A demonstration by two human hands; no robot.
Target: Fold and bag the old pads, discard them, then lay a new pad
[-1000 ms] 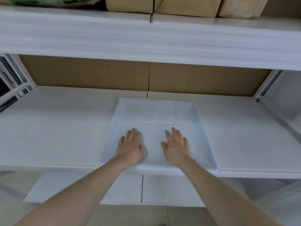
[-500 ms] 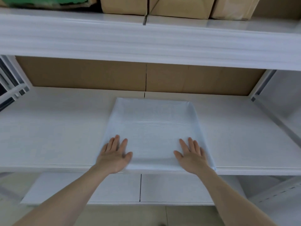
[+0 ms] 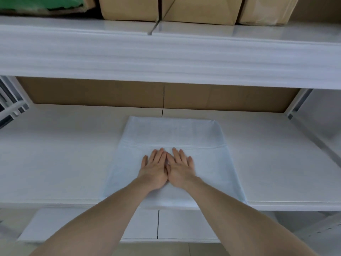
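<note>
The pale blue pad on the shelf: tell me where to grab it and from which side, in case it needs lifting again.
Probably best at the near edge of the pad, coming from the front. That edge reaches the lip of the shelf, so fingers could likely slip under there; elsewhere the pad lies flat. The left hand and right hand press flat on its middle, so pinch the two near corners.
</note>
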